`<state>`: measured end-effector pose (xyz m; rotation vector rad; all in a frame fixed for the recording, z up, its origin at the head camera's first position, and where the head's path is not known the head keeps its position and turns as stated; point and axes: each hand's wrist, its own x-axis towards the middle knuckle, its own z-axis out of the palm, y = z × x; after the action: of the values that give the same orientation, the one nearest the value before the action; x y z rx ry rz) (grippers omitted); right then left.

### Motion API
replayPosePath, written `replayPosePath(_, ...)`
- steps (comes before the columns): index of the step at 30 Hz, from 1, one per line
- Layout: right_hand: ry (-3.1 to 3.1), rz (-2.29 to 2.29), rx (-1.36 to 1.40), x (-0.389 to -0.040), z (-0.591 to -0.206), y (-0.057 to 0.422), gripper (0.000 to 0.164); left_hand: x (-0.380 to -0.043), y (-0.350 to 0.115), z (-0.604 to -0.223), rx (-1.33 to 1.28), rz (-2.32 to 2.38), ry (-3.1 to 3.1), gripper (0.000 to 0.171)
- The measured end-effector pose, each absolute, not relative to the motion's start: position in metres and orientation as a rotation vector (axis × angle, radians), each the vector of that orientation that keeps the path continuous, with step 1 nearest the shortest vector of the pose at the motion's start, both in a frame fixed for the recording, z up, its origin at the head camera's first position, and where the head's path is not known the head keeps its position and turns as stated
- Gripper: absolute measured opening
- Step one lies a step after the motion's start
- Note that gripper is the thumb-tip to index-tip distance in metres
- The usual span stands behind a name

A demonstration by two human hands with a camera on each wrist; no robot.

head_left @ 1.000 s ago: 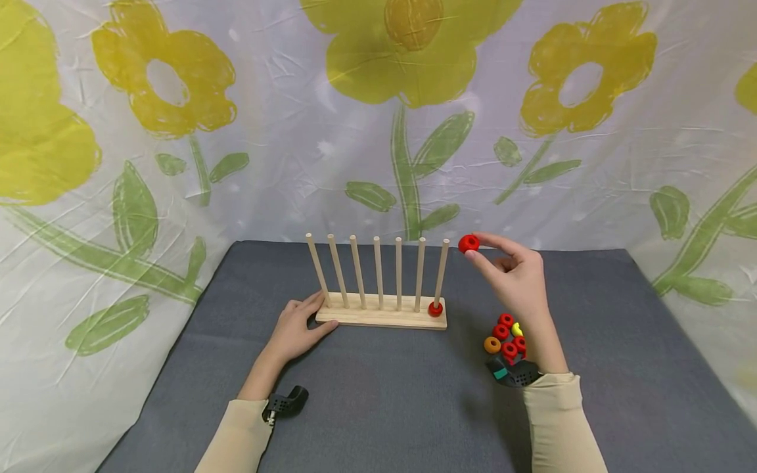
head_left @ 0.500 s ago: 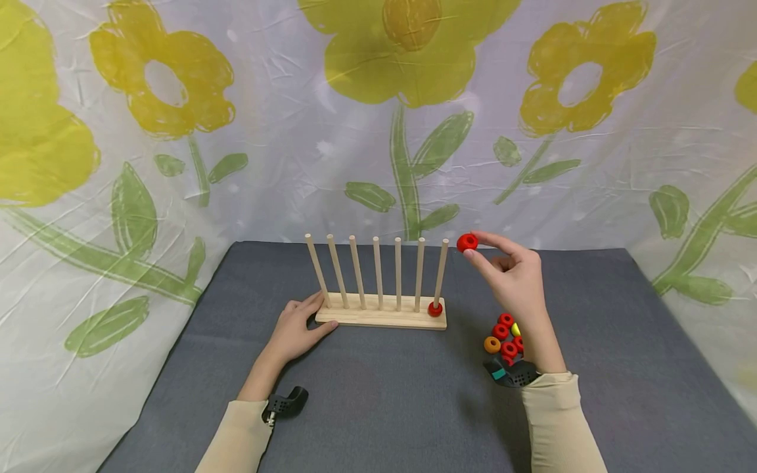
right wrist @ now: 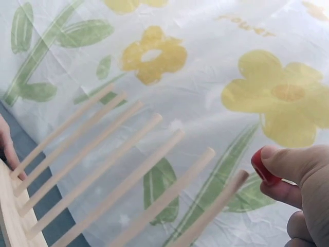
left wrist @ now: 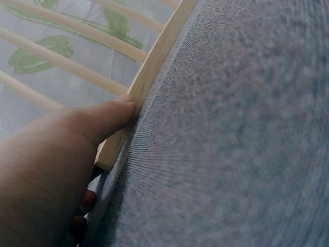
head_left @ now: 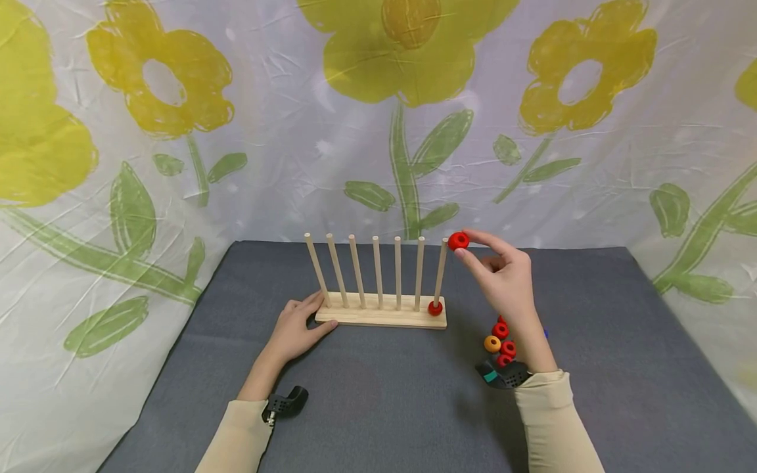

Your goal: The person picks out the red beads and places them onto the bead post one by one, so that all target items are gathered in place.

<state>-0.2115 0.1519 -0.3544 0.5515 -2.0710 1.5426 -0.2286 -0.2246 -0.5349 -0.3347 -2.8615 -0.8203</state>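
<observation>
A wooden peg stand [head_left: 381, 318] with several upright pegs rests on the grey cloth. My left hand [head_left: 298, 330] holds its left end, thumb on the front edge and fingers around the back; the left wrist view shows the thumb on the base [left wrist: 149, 69]. One red bead [head_left: 435, 308] sits at the foot of the rightmost peg [head_left: 440, 272]. Between thumb and forefinger, my right hand [head_left: 508, 279] pinches another red bead [head_left: 458, 241], its hole facing the camera, right beside that peg's top. In the right wrist view this bead [right wrist: 264, 167] appears apart from the peg tip.
Loose red beads [head_left: 500, 330] and an orange bead [head_left: 492, 344] lie on the cloth right of the stand, partly covered by my right forearm. A bit of blue [head_left: 546, 334] peeks out past the forearm. A flower-printed curtain [head_left: 266, 131] hangs behind the table.
My right hand has moved slightly left with the red bead, bringing it close to the rightmost peg's top. The forearm now covers the yellow bead. My left hand stays put.
</observation>
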Motion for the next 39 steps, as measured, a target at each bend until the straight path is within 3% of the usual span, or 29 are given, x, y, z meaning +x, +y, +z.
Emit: replayPosePath(39,-1.988,1.504,0.488,-0.218,-0.368,0.131,0.033,-0.228,-0.225,-0.534,-0.342,-0.807,-2.876,0.083)
